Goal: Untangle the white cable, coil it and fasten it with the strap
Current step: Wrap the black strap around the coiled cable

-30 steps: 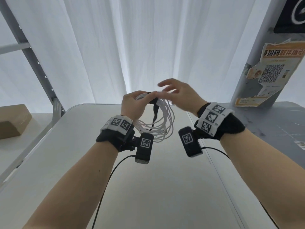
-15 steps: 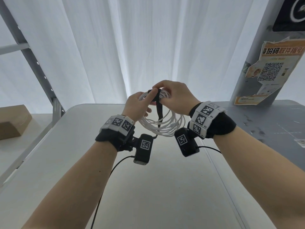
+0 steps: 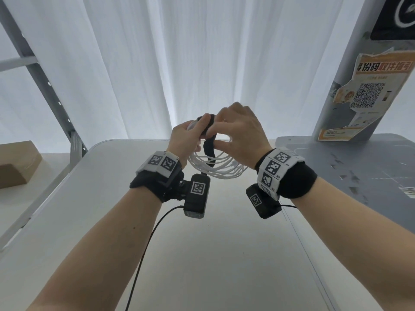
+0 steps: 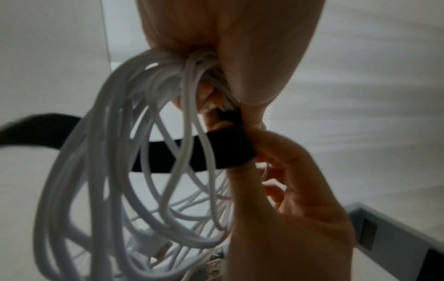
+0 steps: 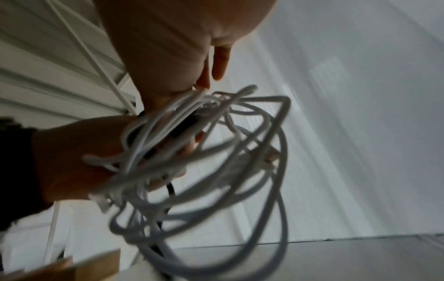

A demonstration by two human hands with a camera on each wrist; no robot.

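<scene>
Both hands are up in the air above the white table (image 3: 112, 221), working on the coiled white cable (image 3: 221, 168). The left hand (image 3: 183, 140) has its fingers curled tight around the top of the bundle, so the loops hang down below it (a USB plug (image 4: 153, 247) dangles near the bottom). The right hand (image 3: 241, 136) pinches the black strap (image 4: 225, 150) between thumb and fingertips right at the gathered part, and the strap's loose end trails off through the loops. Cardboard box (image 3: 16, 163) sits off on the left, a QR-code poster (image 3: 368, 97) on the right.
</scene>
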